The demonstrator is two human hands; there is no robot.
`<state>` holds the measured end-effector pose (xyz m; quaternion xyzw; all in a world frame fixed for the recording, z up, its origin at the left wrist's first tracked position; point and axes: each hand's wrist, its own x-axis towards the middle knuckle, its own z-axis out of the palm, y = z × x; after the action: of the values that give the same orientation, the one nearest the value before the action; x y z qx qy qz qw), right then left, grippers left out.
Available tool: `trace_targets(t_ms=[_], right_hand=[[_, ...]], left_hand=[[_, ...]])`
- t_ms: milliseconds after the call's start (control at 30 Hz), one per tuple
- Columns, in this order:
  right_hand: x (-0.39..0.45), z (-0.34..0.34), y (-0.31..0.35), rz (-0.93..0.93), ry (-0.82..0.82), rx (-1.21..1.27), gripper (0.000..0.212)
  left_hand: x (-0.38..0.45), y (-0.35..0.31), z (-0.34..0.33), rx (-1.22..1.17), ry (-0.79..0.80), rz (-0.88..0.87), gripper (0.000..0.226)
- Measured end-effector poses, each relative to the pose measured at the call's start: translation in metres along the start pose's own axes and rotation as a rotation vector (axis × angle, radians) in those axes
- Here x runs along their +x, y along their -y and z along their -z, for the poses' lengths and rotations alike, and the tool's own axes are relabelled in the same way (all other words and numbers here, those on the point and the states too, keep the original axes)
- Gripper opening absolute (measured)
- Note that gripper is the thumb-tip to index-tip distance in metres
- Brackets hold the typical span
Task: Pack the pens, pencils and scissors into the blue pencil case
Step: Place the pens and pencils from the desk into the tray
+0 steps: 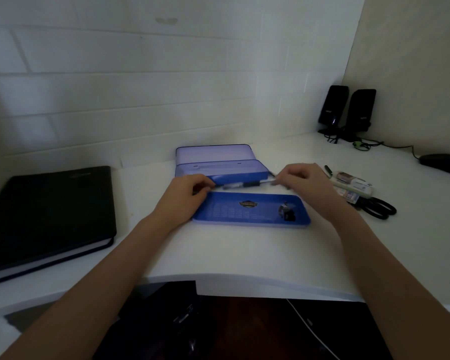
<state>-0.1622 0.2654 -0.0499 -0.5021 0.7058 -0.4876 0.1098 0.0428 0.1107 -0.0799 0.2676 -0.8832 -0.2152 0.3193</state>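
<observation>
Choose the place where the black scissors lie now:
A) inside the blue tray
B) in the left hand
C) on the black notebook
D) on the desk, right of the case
D. The scissors lie on the white desk, to the right of the blue tray, beside the right hand, with a pile of stationery.

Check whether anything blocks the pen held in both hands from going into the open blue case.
Nothing visible does. The pen is held at its ends by the left hand and right hand, just above the open blue case.
</observation>
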Motion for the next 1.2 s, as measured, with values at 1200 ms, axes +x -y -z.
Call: trace_targets(t_ms=[1200], right_hand=[[0.009,0.001,-0.028,-0.239,-0.323,-0.455,0.019]], left_hand=[[-0.003,-0.001,0.002,0.039,-0.027,0.121,0.019]])
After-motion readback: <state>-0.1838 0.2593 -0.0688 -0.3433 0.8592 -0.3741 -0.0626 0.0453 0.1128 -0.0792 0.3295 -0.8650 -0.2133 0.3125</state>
